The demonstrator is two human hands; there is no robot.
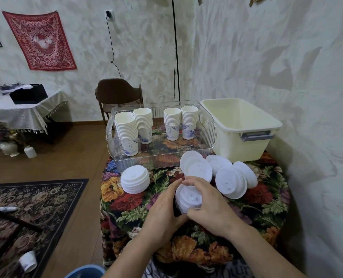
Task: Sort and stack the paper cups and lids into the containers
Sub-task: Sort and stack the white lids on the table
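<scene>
A small stack of white lids (pixel 188 198) is clasped between the left hand (pixel 162 209) and right hand (pixel 210 203), fingers curled around it, above the floral surface (pixel 146 199), near the clear container (pixel 162 157).

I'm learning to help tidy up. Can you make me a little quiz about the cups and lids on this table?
1. True or false: the cream tub holds cups.
2. How many cup stacks stand in the clear bin?
3. What do the left hand and right hand hold together? A) a cup B) a stack of lids C) a spoon

Key:
1. False; no cups show in it.
2. Four, maybe a fifth hidden behind the near-left one.
3. B
</scene>
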